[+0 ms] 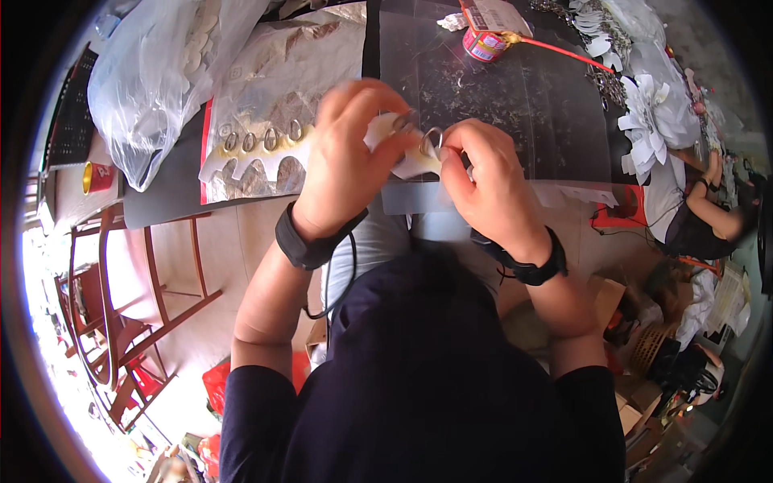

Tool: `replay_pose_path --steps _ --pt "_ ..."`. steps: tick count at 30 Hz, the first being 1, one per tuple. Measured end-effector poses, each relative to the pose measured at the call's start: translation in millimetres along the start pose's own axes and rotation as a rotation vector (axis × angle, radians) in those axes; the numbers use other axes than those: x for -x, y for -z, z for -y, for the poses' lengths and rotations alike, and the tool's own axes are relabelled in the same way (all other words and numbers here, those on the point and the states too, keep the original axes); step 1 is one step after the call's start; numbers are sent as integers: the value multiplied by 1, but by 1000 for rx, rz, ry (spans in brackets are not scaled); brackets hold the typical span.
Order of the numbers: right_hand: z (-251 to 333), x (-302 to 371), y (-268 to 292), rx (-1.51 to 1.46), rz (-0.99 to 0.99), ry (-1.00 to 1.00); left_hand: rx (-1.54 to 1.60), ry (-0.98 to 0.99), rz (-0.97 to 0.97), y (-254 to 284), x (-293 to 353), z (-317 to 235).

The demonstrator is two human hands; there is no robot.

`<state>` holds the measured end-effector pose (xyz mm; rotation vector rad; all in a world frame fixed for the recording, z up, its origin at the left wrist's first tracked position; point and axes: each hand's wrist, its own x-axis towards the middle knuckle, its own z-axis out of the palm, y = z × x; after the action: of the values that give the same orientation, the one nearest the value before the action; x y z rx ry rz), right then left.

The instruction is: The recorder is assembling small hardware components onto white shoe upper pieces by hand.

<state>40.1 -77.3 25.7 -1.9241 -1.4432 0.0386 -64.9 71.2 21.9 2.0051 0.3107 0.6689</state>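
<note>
A white strip [415, 167] with a scalloped lower edge and a yellowish band lies along the table's near edge. Several oval metal rings [271, 139] stand on its left part. My left hand [346, 153] is over the strip's middle, thumb and fingers curled together and slightly blurred. A blurred bit of metal shows at its fingertips, too unclear to name. At the strip's right end, my right hand [489, 173] pinches the side of another metal ring [431, 142] between thumb and forefinger. Part of the strip is hidden behind my left hand.
A pink tub [483, 46] with a red stick [568, 54] across it stands at the back. Clear plastic bags [161, 80] fill the left. White petal-like pieces [646, 121] lie at right, near another person's arm [708, 205]. A wooden chair [133, 298] stands left.
</note>
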Motion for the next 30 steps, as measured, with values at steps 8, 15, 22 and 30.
replay_pose_path --steps 8,15,22,30 --pt "5 -7 -20 -168 -276 -14 -42 64 -264 -42 15 -6" --pt "4 2 -26 -50 -306 -28 0 73 -288 -53 17 -11" --pt "0 3 -27 -197 -294 -90 185 198 -253 -51 19 -14" --pt "4 3 -24 -351 -302 -136 216 161 -301 -56 20 -13"
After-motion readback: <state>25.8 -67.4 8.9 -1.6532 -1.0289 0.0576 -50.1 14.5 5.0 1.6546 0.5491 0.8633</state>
